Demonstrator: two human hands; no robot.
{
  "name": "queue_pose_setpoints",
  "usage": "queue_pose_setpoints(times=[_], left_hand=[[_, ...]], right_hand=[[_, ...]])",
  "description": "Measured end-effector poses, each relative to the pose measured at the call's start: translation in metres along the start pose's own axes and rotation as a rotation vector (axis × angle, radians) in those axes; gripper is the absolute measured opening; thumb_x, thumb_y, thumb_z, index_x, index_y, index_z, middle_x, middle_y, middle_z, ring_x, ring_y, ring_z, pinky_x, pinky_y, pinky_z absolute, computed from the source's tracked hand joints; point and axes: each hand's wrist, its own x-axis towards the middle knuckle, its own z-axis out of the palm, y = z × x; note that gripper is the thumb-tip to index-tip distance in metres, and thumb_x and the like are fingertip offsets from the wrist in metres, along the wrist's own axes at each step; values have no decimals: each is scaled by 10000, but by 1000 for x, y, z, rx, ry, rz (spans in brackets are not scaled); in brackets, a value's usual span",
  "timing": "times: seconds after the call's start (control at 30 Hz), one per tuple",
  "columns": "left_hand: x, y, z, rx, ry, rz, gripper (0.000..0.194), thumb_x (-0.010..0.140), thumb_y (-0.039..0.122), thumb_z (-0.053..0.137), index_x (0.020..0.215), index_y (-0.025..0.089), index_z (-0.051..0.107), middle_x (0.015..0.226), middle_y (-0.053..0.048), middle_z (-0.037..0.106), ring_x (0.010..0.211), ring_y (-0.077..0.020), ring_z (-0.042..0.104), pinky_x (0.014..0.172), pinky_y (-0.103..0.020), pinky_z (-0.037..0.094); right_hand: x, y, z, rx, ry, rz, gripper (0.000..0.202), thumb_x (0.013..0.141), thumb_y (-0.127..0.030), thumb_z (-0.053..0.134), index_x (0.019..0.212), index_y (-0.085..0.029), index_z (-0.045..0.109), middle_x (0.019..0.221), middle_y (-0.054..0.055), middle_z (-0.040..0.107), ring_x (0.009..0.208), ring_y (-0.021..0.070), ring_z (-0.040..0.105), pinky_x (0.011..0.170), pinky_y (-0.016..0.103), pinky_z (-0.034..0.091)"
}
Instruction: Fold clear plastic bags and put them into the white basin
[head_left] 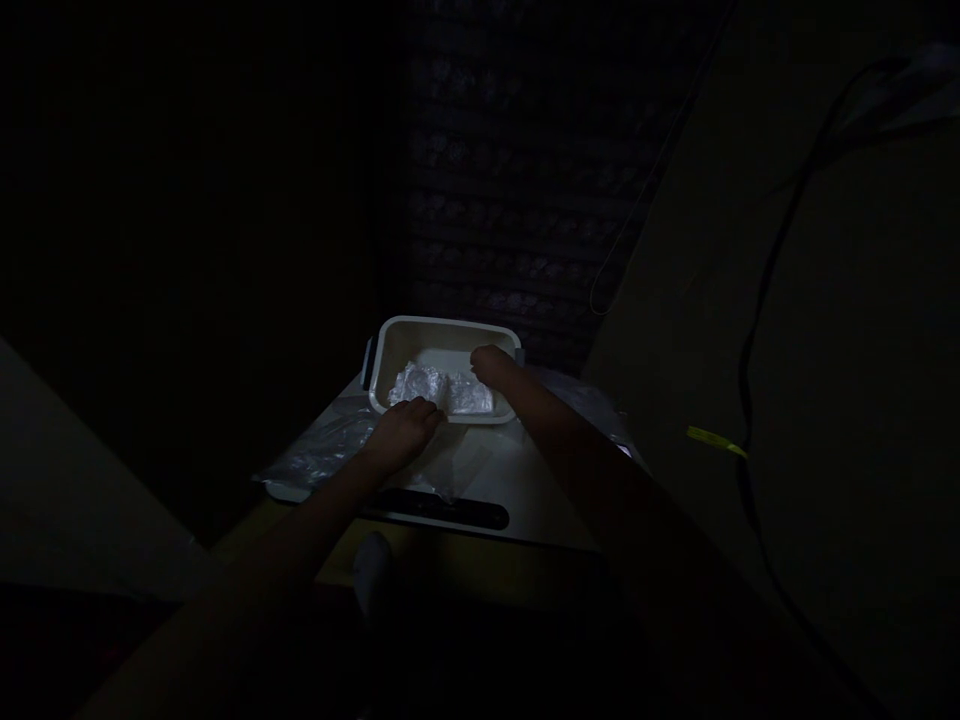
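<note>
A pale rectangular tub rests on a small light table. Inside it, shiny clear plastic packets lie along the near side. My left hand is at the tub's near left edge with its fingers curled, and thin clear plastic hangs beside it; the dim light hides its exact grip. Over the right part of the tub, my right hand has its fingers pressed together above the packets. Whatever it may hold is too small or dark to make out.
Clear plastic bags lie on the table's left side, with more plastic at the right. A dark slot runs along the front edge. A black cable with a yellow tie hangs at the right.
</note>
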Motion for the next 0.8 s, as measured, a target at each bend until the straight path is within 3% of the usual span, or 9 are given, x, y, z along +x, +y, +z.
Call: queue_pose_setpoints(times=[0.23, 0.4, 0.6, 0.8], left_hand=[[14, -6, -1, 28, 41, -107, 244, 743, 157, 371, 941, 151, 513, 906, -93, 557, 842, -210, 476, 699, -336, 339], [28, -3, 2, 29, 70, -265, 367, 720, 139, 337, 1072, 108, 435, 1091, -133, 478, 1011, -235, 401, 816, -382, 271], [41, 0, 9, 6, 28, -381, 519, 686, 178, 328, 1192, 73, 280, 1243, -151, 303, 1158, -245, 206, 872, -439, 192], [47, -4, 13, -42, 12, -392, 560, 679, 212, 343, 1202, 37, 240, 1266, -179, 236, 1172, -258, 160, 813, -393, 302]], right_hand=[[-27, 2, -35, -10, 236, -52, 318, 699, -66, 341, 929, -115, 555, 974, 97, 534, 937, 175, 452, 820, 260, 308], [-70, 23, -36, 45, 331, 36, 330, 714, -105, 318, 946, -148, 549, 934, 64, 544, 896, 151, 461, 794, 246, 322], [-112, 44, -13, 128, 311, 64, 322, 695, -100, 331, 915, -144, 561, 898, 61, 563, 852, 139, 481, 774, 232, 342], [-138, 36, 15, 100, 73, 17, 296, 686, -119, 363, 884, -167, 577, 900, 61, 586, 836, 144, 507, 749, 236, 350]])
